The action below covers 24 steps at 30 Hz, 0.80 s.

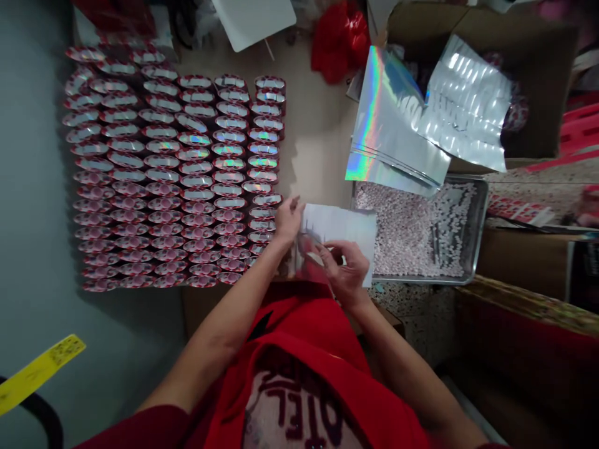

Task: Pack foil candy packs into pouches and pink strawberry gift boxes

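My left hand (pixel 287 219) is at the right edge of the packed rows, its fingers bent together by the left edge of a white sheet (pixel 349 227). What it grips, if anything, is hidden. Over that sheet, my right hand (pixel 347 269) pinches a small, partly see-through reddish packet (pixel 309 244), which is blurred. Many red-patterned packets (pixel 194 168) stand upright in tight columns on the left. To the right, a metal tray (pixel 478 227) holds a layer of small pale pellets (pixel 397 231), with a thin dark tool (pixel 436 243) lying in them.
Shiny silver sheets (pixel 388 125) and a crinkled silver strip (pixel 468 100) lean across an open cardboard box (pixel 543 62) above the tray. A red plastic bag (pixel 339 40) and a white panel (pixel 255 22) are at the back. A yellow strip (pixel 42 374) hangs lower left.
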{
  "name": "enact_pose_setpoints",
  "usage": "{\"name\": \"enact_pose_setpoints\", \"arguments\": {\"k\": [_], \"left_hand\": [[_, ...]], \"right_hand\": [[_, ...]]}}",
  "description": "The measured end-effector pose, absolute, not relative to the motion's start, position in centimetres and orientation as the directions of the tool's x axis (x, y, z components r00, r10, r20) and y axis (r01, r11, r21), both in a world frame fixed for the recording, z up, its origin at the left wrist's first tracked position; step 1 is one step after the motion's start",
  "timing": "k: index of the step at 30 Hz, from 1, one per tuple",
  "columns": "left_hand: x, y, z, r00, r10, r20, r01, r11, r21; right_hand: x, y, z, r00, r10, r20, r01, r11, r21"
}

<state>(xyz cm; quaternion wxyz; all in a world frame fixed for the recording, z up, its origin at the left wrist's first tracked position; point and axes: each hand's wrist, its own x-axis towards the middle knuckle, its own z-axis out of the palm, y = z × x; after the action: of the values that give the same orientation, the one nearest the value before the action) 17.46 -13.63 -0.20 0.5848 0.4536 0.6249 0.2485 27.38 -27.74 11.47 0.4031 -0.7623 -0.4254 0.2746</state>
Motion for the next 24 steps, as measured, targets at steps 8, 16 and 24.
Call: {"name": "enact_pose_setpoints", "arguments": {"k": [8, 16, 24], "left_hand": [[8.0, -18.0, 7.8, 0.477, 0.311, -0.822, -0.112, 0.949, 0.295], [2.2, -20.0, 8.8, 0.452, 0.282, -0.846, -0.131, 0.959, 0.250], [-3.7, -24.7, 8.9, 0.250, 0.470, -0.846, -0.060, 0.880, 0.471]], "right_hand": [[22.4, -26.3, 14.5, 0.391, 0.601, -0.697, -0.533, -0.470, -0.704], [17.4, -27.8, 14.7, 0.359, 0.585, -0.727, -0.545, -0.501, -0.672], [13.0, -31.7, 11.8, 0.420, 0.488, -0.765, -0.473, -0.602, -0.643]]}}
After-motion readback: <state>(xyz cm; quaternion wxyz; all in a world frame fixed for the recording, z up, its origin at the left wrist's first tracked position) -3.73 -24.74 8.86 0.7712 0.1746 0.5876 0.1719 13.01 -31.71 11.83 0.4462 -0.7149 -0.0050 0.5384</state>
